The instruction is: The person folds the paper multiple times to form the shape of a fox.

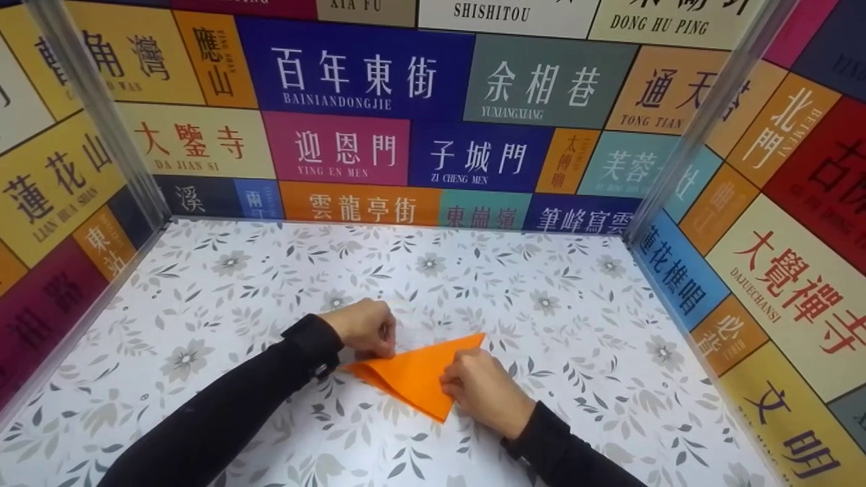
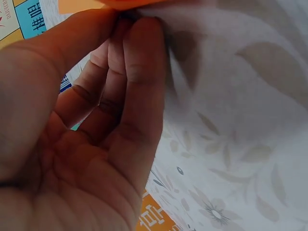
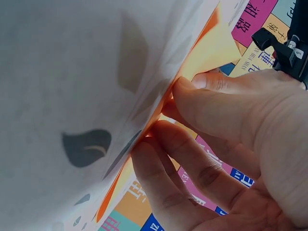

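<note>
A sheet of orange paper [image 1: 409, 375], folded over into a rough triangle, lies on the patterned tabletop. Its layers gape a little along the lower left edge. At the upper left edge, my left hand [image 1: 365, 327] pinches the paper; in the left wrist view, thumb and fingertips meet at a strip of the orange paper [image 2: 130, 4]. My right hand [image 1: 487, 391] holds the right edge, between the top corner and the bottom corner. The right wrist view shows its thumb and fingers [image 3: 159, 166] bent at the edge of the paper [image 3: 207, 53].
The table [image 1: 575, 345] has a white cover printed with grey leaves and flowers. Panels with coloured street-name blocks [image 1: 355, 67] stand at the back and both sides, meeting at clear corner strips [image 1: 700, 115]. A black wrist device [image 3: 288, 53] shows in the right wrist view.
</note>
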The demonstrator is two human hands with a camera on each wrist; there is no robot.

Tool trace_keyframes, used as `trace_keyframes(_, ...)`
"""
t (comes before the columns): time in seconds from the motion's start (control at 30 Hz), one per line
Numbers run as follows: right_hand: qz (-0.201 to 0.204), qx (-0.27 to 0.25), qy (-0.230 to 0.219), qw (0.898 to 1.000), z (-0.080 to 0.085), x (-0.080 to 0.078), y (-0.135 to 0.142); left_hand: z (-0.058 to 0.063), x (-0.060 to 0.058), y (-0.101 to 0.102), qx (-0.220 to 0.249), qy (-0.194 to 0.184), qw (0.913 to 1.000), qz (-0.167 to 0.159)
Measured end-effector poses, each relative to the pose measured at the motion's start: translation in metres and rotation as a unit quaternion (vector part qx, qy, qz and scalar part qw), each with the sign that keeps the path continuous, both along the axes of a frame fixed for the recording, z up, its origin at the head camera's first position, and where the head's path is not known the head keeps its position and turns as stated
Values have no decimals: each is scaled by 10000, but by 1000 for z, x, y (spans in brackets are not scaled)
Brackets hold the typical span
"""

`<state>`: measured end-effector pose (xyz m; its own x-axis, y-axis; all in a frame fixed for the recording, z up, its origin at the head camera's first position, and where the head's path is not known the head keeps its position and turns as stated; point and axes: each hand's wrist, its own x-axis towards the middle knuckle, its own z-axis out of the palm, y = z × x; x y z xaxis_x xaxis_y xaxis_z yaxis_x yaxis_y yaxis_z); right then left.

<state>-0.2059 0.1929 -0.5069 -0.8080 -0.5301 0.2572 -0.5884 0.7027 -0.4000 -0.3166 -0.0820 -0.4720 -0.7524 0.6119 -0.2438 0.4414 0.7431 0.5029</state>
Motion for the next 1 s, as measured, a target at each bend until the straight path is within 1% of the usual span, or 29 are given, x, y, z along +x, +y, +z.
trace_keyframes(0.1, -21, 8, 1, 10000, 0, 0, -1, -1, 2, -7, 43, 37, 10000, 38)
trace_keyframes(0.33, -11, 43, 7, 10000, 0, 0, -1, -5, 7, -22, 261, -105, 9996, 86)
trace_keyframes(0.67, -21, 21, -40, 10000, 1, 0, -1, -7, 13, -32, 355, -95, 9993, 106)
trace_keyframes(0.87, -39, 9, -55, 10000, 0, 0, 0, -7, 16, -41, 480, 85, 9988, 27)
trace_keyframes(1.0, -87, 9, -128, 9999, -1, 1, 0, -8, 19, -47, 562, -10, 9984, 118)
